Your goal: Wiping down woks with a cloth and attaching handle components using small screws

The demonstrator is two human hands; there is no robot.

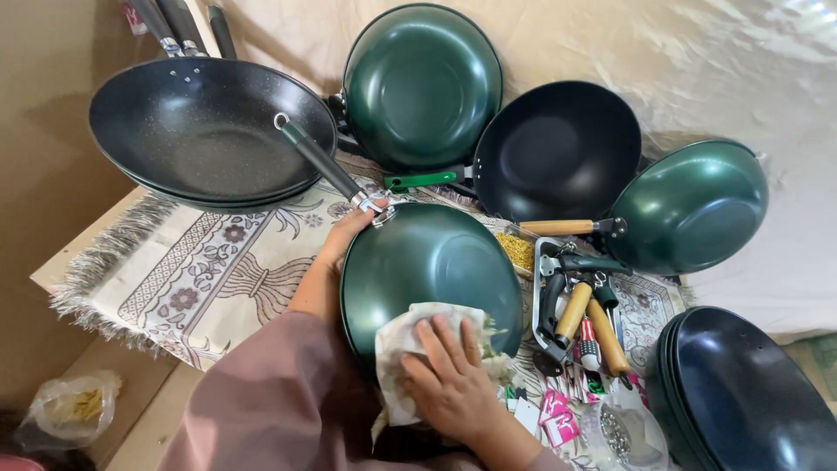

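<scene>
The green wok [429, 270] lies bottom-up in front of the person, on a patterned cloth [200, 275] spread over the low table. The right hand [449, 384] lies flat on a white rag [405, 344], pressing it against the near side of the wok's domed underside, while the left hand [349, 234] closes around the far rim where the dark handle [323, 163] joins it. That handle reaches out over the stack of black woks [205, 131] behind. The dome is smooth and glossy, so the rag could probably skid off it under a hard push, and the wok could swing on its rim if the left hand's hold loosens. A swing would likely knock the handle against the black stack. Loose wooden handles [580, 318] and small packets [556, 417] lie just right of the wok, near enough to be swept aside by the rag.
</scene>
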